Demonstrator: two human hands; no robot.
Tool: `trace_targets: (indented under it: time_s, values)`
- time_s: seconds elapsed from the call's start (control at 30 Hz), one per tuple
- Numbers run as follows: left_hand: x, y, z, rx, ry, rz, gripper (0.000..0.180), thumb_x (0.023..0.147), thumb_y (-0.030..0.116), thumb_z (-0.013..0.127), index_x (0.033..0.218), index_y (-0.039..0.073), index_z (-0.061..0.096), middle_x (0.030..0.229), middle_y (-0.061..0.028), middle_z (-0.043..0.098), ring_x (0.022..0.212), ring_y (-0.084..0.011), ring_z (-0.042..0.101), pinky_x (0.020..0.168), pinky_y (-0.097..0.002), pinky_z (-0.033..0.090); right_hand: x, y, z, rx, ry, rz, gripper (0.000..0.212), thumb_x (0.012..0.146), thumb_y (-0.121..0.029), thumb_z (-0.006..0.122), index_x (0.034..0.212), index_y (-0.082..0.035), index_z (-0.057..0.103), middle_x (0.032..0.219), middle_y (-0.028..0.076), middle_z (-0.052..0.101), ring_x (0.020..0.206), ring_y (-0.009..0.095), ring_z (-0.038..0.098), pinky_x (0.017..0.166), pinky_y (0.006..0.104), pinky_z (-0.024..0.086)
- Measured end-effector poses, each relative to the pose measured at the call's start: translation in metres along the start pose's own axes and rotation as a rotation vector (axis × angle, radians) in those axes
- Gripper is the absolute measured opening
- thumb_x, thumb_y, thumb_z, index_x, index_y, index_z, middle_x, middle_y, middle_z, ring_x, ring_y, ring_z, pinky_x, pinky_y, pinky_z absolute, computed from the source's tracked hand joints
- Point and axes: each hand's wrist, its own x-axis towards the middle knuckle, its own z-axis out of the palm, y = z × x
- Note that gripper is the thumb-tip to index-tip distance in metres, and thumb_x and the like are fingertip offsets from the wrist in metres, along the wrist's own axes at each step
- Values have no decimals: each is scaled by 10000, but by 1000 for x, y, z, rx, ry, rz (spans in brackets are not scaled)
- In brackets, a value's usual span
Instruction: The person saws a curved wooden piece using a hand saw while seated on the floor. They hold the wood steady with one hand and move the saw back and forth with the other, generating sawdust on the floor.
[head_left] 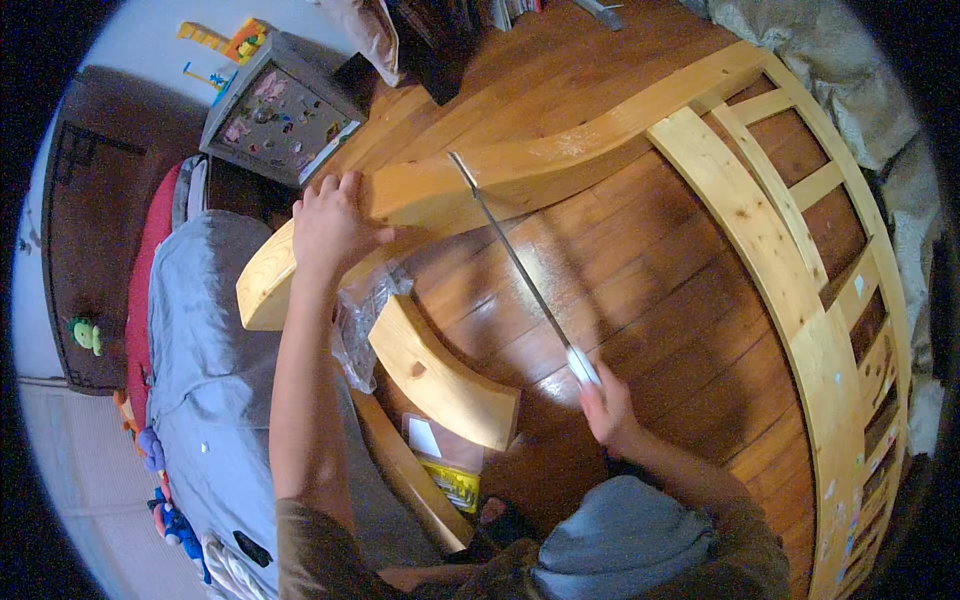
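Observation:
A long, pale wooden bed rail (540, 155) crosses the scene from the left up to the far right. My left hand (335, 228) grips it near its left end, fingers over the far edge and thumb stretched along the near side. Farther right, the tip of a hand saw (525, 277) sits in a narrow cut in the wood. The saw's thin blade slants back toward me. Its light-coloured handle is in my closed right hand (608, 410). A short curved piece of wood (440, 372) lies below the rail, beside crumpled clear plastic (362, 325).
A slatted wooden bed frame (765, 230) curves along the right. At left is a bed with a grey cover (215, 330). A small grey cabinet (283, 115) stands at the far left. Nearer me lie a yellow package (452, 487) and another curved wooden piece (400, 465).

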Motion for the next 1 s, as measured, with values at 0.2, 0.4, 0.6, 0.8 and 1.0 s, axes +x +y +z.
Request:
trace_targets:
  time_s: [0.2,0.4,0.6,0.8,1.0]
  values:
    - [5,7,2,-17,4,46,737,515,404,799,1126,100,523,1021,-113,567,963,-319,544,819,-413,432,140,-57,38,34,141,-182,272,904,-279,495,896,-10,535,707,194,584,642,339,575,581,412,439]
    - [1,4,-1,-16,-11,6,724,511,409,802,1103,99,525,1022,-109,569,966,-316,545,817,-413,432,19,1,16,148,41,7,251,885,-191,481,1018,18,515,865,217,562,792,356,553,712,416,434]
    - [0,0,0,1,-13,4,732,514,416,801,1113,102,522,1028,-103,567,975,-319,539,822,-418,428,21,-8,13,95,7,-29,284,887,-236,481,1029,6,531,867,216,578,789,368,567,691,435,444]
    - [5,5,3,-10,-21,30,718,528,390,797,1122,99,518,1051,-116,562,1001,-320,532,835,-422,423,146,-77,40,23,144,-161,341,906,-321,474,886,16,526,720,240,584,695,398,583,611,453,441]
    - [0,1,-1,-21,31,28,715,523,358,799,1124,98,511,1097,-134,559,1005,-333,535,844,-430,432,33,0,27,21,148,-183,284,880,-210,513,1042,24,510,805,236,578,732,372,572,657,426,447]
